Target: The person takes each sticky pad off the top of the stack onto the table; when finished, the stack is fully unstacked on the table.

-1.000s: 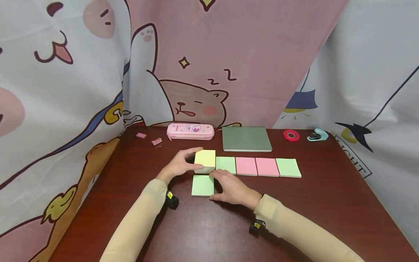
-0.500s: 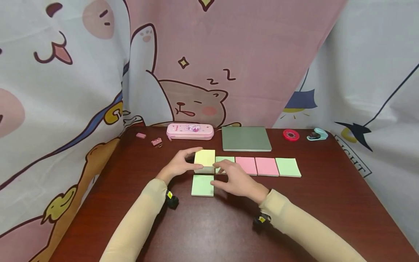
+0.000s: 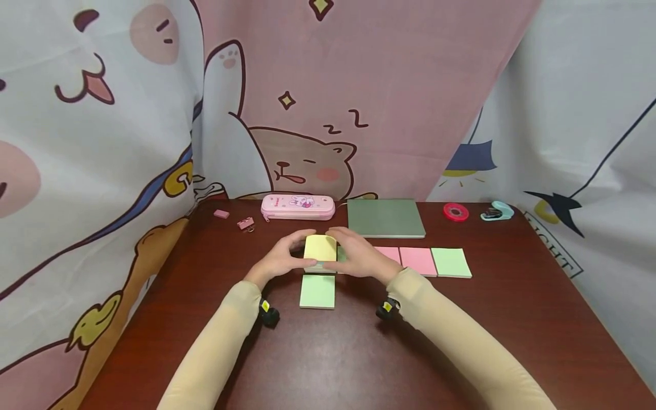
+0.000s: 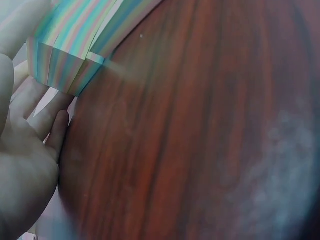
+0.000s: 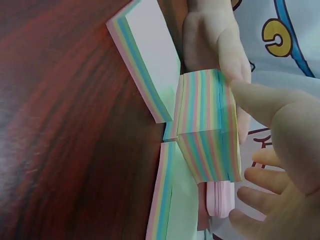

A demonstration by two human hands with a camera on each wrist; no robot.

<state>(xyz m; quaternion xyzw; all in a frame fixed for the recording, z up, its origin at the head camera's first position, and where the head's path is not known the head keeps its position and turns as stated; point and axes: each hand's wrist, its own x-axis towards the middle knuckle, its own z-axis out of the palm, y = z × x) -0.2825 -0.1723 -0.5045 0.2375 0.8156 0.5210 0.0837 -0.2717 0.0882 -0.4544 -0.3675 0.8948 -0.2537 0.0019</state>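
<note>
A stack of sticky note pads, yellow on top, stands on the table, its striped pastel sides showing in the left wrist view. My left hand grips its left side, thumb at the front corner and fingers behind. From the right, my right hand pinches the stack's upper part, thumb at the front and fingertips at the back edge. The top yellow sheet looks slightly curved. A green pad lies just in front. Rightward runs a row with a pink pad and a green pad; my right hand partly covers its near end.
Along the back of the table lie a pink pencil case, a grey-green notebook, a red tape roll and a light blue stapler. A pink binder clip and pink eraser sit back left.
My right hand has moved from the front green pad's right edge up and away to the stack, taking hold of its upper part. The left hand keeps its place.
</note>
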